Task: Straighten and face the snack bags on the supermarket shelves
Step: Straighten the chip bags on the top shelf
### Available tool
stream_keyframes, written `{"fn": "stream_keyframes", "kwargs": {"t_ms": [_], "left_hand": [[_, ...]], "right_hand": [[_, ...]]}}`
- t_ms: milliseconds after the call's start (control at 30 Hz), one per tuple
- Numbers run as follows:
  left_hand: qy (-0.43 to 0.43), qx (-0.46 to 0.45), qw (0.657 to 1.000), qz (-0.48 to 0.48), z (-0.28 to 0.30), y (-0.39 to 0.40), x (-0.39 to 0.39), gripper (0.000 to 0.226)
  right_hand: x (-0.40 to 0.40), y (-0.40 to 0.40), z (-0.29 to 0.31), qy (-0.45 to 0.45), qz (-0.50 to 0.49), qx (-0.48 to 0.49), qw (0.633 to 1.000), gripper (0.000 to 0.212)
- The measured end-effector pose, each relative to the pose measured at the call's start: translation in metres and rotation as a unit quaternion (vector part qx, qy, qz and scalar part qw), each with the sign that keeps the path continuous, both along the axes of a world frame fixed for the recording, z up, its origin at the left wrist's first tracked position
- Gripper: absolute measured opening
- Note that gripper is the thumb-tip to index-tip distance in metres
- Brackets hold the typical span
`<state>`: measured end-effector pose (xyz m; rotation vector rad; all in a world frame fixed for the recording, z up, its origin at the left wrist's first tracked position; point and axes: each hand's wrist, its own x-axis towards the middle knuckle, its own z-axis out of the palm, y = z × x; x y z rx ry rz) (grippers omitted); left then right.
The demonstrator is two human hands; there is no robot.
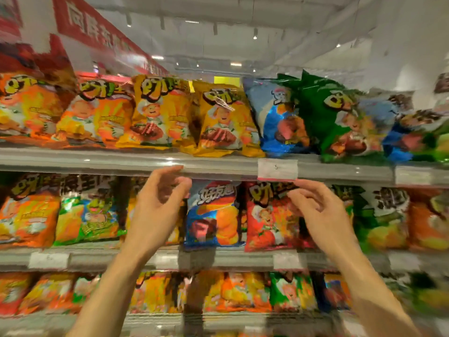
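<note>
both hands empty, fingers loosely curled, thumbs apart from the fingers, nothing pinched. left hand [161,203] raised in front of the middle shelf row, fingertips just under the lip of the upper shelf edge [121,164]. right hand [318,210] at the same height, further right, fingertips near the top corner of the red bag [269,215] and just below the white price tag [277,169]; whether they touch the bag's top seam i cannot tell, the frame is smeared.

blue bag [213,215] stands between the two hands, long axis upright, face toward the aisle, a touch tilted. red bag stands just right of it, also upright, partly behind the right hand. right hand is the nearer one to the red bag; left hand is just beside the blue bag's left edge.

upper row: green bag [335,117] leans left over the light blue bag [274,117], up and right of both hands, well apart from either.

both forearms come up from the near bottom, palms turned inward toward each other. judgement: next move likely a squaring of the blue or red bag, hands closing in from either side.
</note>
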<state>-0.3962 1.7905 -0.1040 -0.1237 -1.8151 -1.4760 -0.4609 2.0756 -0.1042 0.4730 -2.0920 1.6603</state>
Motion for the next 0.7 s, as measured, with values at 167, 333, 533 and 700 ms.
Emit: {"fn": "stream_keyframes", "kwargs": {"t_ms": [167, 333, 533, 700], "left_hand": [[-0.007, -0.017, 1.0, 0.004, 0.011, 0.05, -0.01, 0.025], [-0.016, -0.065, 0.997, 0.023, 0.032, 0.075, -0.017, 0.027], [-0.008, -0.138, 0.99, 0.033, 0.07, 0.087, -0.042, 0.025], [0.018, -0.284, 0.953, 0.107, 0.108, 0.089, -0.071, 0.035]], "right_hand": [[-0.013, 0.055, 0.018, 0.002, 0.011, 0.013, 1.0, 0.017], [-0.023, 0.09, 0.036, 0.028, -0.016, 0.057, 0.998, 0.021], [-0.035, 0.099, 0.065, 0.053, -0.04, 0.108, 0.992, 0.022], [-0.049, 0.079, 0.103, 0.088, -0.04, 0.171, 0.98, 0.025]]}}
